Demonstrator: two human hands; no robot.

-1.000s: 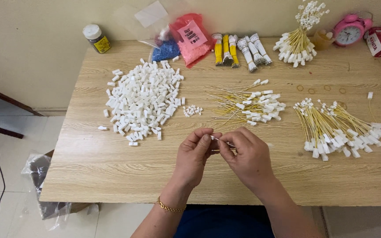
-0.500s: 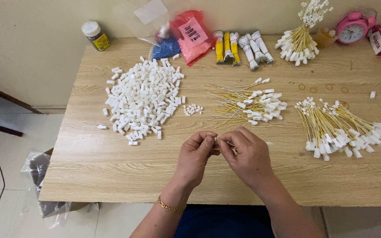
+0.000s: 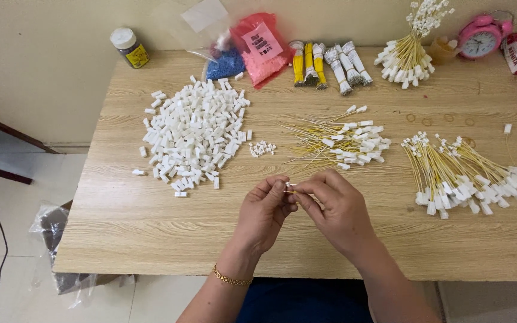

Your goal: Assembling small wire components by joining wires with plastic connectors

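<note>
Head view: pink bag (image 3: 258,45) holds pink beads.

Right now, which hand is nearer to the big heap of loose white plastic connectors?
Left. The left hand sits just below and right of the heap of white connectors, apart from it. The right hand lies farther right, beyond the left hand.

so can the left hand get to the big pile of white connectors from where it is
Probably yes: the pile of white connectors lies just up and left of the left hand, with only bare table between, though its fingers now pinch a small piece.
</note>
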